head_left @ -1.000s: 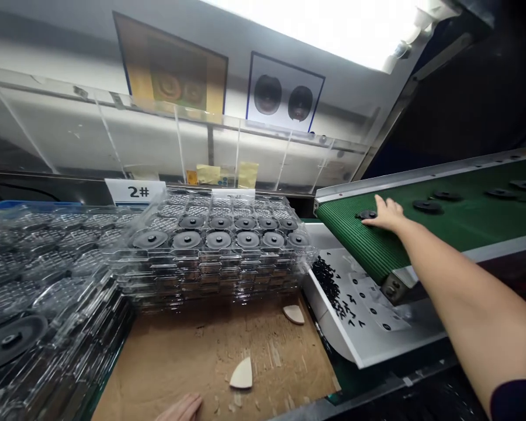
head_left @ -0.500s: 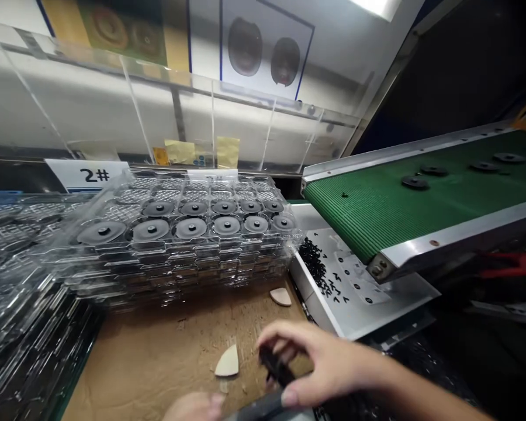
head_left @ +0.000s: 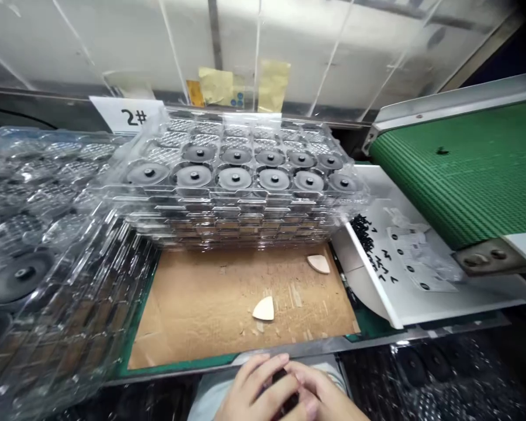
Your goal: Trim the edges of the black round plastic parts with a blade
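My left hand (head_left: 258, 389) and my right hand (head_left: 322, 390) meet at the bottom middle, just below the table's front edge. Both are closed, fingers bent and touching, around a dark part (head_left: 267, 383). Only slivers of it show between the fingers, so its shape is hidden. Straight ahead of the hands lies a brown cardboard sheet (head_left: 193, 292). Two small cream-coloured wedge pieces rest on it, a nearer wedge (head_left: 264, 309) and a farther wedge (head_left: 318, 264).
Behind the cardboard stands a stack of clear plastic trays (head_left: 245, 204) with black round parts (head_left: 235, 178) on top. More clear trays (head_left: 56, 222) rise at left. At right, a white tray (head_left: 403, 301) holds small black pieces (head_left: 362, 234) under a green conveyor belt (head_left: 477, 169).
The view has tilted down and turned right. My right hand, earlier raised over the cardboard with a black part, has drawn back toward me. Both hands have now come together around a dark part.
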### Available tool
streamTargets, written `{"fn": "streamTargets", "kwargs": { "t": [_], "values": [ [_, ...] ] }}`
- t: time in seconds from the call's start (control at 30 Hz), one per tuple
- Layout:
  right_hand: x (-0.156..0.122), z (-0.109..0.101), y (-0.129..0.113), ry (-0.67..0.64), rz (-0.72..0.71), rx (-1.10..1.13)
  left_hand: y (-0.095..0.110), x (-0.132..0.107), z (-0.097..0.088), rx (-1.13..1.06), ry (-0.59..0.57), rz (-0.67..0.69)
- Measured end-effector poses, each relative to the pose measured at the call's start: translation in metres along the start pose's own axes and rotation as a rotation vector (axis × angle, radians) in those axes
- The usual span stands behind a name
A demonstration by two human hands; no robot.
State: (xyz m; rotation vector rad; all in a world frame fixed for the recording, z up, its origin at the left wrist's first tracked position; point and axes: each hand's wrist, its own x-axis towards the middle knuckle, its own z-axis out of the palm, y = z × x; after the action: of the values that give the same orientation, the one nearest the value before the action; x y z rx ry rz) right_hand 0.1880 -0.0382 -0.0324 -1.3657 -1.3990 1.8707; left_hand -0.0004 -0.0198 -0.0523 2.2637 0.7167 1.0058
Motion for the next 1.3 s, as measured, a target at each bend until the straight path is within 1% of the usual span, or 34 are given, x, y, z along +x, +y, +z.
{"fn": "streamTargets", "kwargs": {
  "t": [0.03, 0.07, 0.1, 0.13, 0.17, 0.2, 0.23, 0.27, 0.33, 0.4, 0.47, 0.53, 0.63, 0.73, 0.77, 0.8, 0.83, 0.87, 0.93, 0.97, 1.0, 1.07, 1.1, 1.13, 1.2, 1.23, 1.27, 1.3],
  "values": [
    [0.007, 0.001, -0.003, -0.013, -0.026, -0.033, 0.0, -0.005, -0.002, -0.114, 0.042, -0.092],
    [0.016, 0.001, -0.004, 0.024, -0.06, -0.12, 0.0, -0.01, -0.005, -0.259, 0.104, -0.23],
    [0.026, 0.0, -0.003, 0.11, -0.092, -0.24, 0.0, -0.015, -0.008, -0.439, 0.183, -0.399],
    [0.037, -0.001, 0.001, 0.227, -0.118, -0.371, 0.0, -0.018, -0.012, -0.644, 0.279, -0.597],
    [0.049, -0.004, 0.006, 0.353, -0.138, -0.505, 0.0, -0.021, -0.016, -0.861, 0.388, -0.799],
    [0.06, -0.006, 0.012, 0.467, -0.151, -0.618, -0.001, -0.023, -0.021, -1.074, 0.5, -0.965],
    [0.071, -0.007, 0.021, 0.545, -0.157, -0.688, -0.002, -0.025, -0.026, -1.267, 0.604, -1.061],
    [0.079, -0.007, 0.029, 0.58, -0.165, -0.72, -0.004, -0.026, -0.03, -1.418, 0.697, -1.106],
    [0.091, -0.006, 0.045, 0.589, -0.212, -0.737, -0.008, -0.029, -0.037, -1.571, 0.85, -1.102],
    [0.094, -0.004, 0.055, 0.566, -0.281, -0.75, -0.012, -0.031, -0.041, -1.612, 0.933, -1.077],
    [0.094, -0.003, 0.053, 0.503, -0.342, -0.754, -0.014, -0.032, -0.042, -1.616, 0.968, -1.076],
    [0.094, -0.002, 0.039, 0.433, -0.384, -0.746, -0.014, -0.031, -0.043, -1.608, 0.986, -1.072],
    [0.094, 0.009, -0.004, 0.405, -0.415, -0.7, -0.01, -0.024, -0.046, -1.567, 0.978, -1.07],
    [0.087, 0.036, -0.055, 0.424, -0.478, -0.626, -0.007, -0.017, -0.048, -1.498, 0.961, -1.072],
    [0.084, 0.046, -0.069, 0.406, -0.555, -0.578, -0.006, -0.016, -0.049, -1.486, 0.942, -1.066],
    [0.08, 0.055, -0.081, 0.368, -0.629, -0.59, -0.006, -0.015, -0.049, -1.477, 0.919, -1.062],
    [0.077, 0.062, -0.09, 0.303, -0.661, -0.595, -0.005, -0.015, -0.049, -1.47, 0.897, -1.063],
    [0.075, 0.067, -0.096, 0.219, -0.663, -0.613, -0.004, -0.015, -0.05, -1.46, 0.883, -1.066],
    [0.073, 0.071, -0.103, 0.07, -0.611, -0.667, -0.002, -0.015, -0.05, -1.427, 0.882, -1.086],
    [0.072, 0.071, -0.105, 0.051, -0.598, -0.685, -0.001, -0.013, -0.051, -1.41, 0.883, -1.094],
    [0.072, 0.07, -0.105, 0.09, -0.617, -0.696, 0.001, -0.012, -0.052, -1.399, 0.878, -1.096],
    [0.07, 0.067, -0.105, 0.212, -0.702, -0.669, 0.005, -0.006, -0.054, -1.396, 0.856, -1.091],
    [0.067, 0.066, -0.105, 0.235, -0.728, -0.634, 0.007, -0.004, -0.055, -1.402, 0.848, -1.084],
    [0.064, 0.065, -0.104, 0.215, -0.73, -0.596, 0.009, -0.001, -0.056, -1.413, 0.842, -1.079],
    [0.057, 0.062, -0.105, 0.105, -0.678, -0.56, 0.012, 0.003, -0.057, -1.434, 0.833, -1.09],
    [0.055, 0.061, -0.106, 0.078, -0.65, -0.565, 0.013, 0.005, -0.057, -1.437, 0.823, -1.103],
    [0.054, 0.06, -0.107, 0.105, -0.643, -0.576, 0.015, 0.006, -0.055, -1.433, 0.807, -1.113],
    [0.054, 0.059, -0.108, 0.169, -0.658, -0.591, 0.016, 0.008, -0.054, -1.425, 0.788, -1.115]
  ]
}}
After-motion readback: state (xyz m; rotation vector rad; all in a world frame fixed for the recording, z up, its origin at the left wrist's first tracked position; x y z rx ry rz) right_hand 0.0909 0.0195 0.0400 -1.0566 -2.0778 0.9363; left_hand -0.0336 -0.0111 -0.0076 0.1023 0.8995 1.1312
